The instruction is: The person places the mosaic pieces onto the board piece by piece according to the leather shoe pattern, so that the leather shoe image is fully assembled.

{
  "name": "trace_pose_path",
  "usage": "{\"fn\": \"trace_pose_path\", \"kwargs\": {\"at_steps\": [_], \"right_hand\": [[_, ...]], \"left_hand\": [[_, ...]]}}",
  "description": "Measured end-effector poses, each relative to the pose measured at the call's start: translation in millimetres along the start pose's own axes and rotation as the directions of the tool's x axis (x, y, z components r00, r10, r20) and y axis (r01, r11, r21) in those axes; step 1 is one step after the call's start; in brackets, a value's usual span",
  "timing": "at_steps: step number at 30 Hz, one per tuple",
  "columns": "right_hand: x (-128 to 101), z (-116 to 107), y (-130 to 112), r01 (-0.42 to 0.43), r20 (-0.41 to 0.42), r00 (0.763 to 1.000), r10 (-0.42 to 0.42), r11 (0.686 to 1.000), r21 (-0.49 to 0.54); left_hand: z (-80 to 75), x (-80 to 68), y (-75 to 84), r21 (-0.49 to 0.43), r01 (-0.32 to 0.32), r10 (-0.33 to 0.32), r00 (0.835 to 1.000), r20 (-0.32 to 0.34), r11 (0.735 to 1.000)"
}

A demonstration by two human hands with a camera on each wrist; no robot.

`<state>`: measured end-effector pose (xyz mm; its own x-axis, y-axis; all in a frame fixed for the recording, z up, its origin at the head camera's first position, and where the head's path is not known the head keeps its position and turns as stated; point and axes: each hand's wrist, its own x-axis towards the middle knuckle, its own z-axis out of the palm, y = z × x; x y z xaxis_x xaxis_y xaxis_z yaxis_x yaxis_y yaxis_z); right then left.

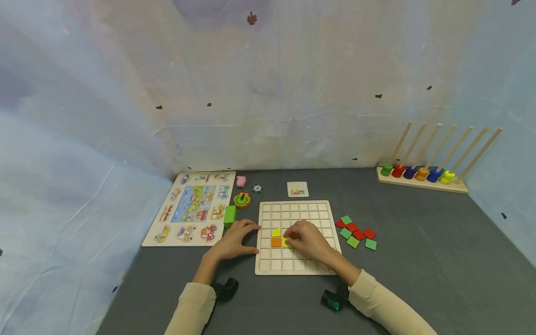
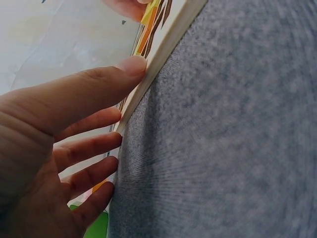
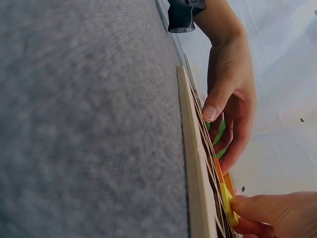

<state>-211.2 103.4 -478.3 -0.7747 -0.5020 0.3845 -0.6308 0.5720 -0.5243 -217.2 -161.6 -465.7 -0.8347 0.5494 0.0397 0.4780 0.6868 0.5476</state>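
Staged rec. booth: backdrop sheet (image 1: 268, 93), toys.

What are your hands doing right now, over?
Left hand steadies grid board edge. Right hand presses yellow tile beside orange tile. Nothing in the way.

Yellow tile (image 1: 286, 242) on the wooden grid board (image 1: 295, 208)
Flat in a cell beside the orange tile (image 1: 276, 242); another yellow tile (image 1: 276, 232) just behind.

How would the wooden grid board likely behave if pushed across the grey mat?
The wooden grid board looks stiff and flat, so it would probably slide, not tip. The left hand presses its edge, suggesting it may shift easily.
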Motion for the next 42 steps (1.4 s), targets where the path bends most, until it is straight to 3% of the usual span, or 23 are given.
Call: {"fn": "trace_pose_path", "kwargs": {"at_steps": [11, 16, 21, 27, 35, 38, 42], "right_hand": [[-1.3, -5.7, 0.9, 0.046, -0.016, 0.999, -0.046, 0.999, -0.017], [-3.3, -22.0, 10.9, 0.032, -0.056, 0.998, -0.032, 0.999, -0.001], [-15.3, -46.1, 35.9, 0.028, -0.141, 0.990, -0.027, 1.000, 0.003], [-35.1, -77.8, 65.3, -0.107, -0.178, 0.980, 0.091, 0.991, -0.082], [-50.6, -99.9, 89.7, -0.356, -0.148, 0.931, 0.333, 0.919, -0.171], [-52.7, -101.3, 93.9, -0.387, -0.115, 0.921, 0.371, 0.903, -0.186], [-53.8, -100.8, 94.5, -0.374, -0.087, 0.928, 0.363, 0.909, -0.182]], "left_hand": [[0.4, 0.2, -2.0, 0.002, -0.015, 0.015, 1.000, -0.004, 1.000], [0.0, 0.3, -1.0, -0.011, -0.015, 0.015, 1.000, -0.004, 1.000], [0.2, 0.1, -0.7, -0.020, -0.007, 0.007, 1.000, -0.001, 1.000], [1.5, 0.3, -3.7, -0.002, -0.006, 0.006, 1.000, 0.000, 1.000], [0.5, -0.2, -4.1, -0.003, -0.013, 0.013, 1.000, -0.003, 1.000], [0.5, -0.2, -3.2, -0.003, -0.009, 0.009, 1.000, 0.000, 1.000], [2.4, 0.8, -5.2, 0.007, -0.002, 0.002, 1.000, 0.002, 1.000]]}}
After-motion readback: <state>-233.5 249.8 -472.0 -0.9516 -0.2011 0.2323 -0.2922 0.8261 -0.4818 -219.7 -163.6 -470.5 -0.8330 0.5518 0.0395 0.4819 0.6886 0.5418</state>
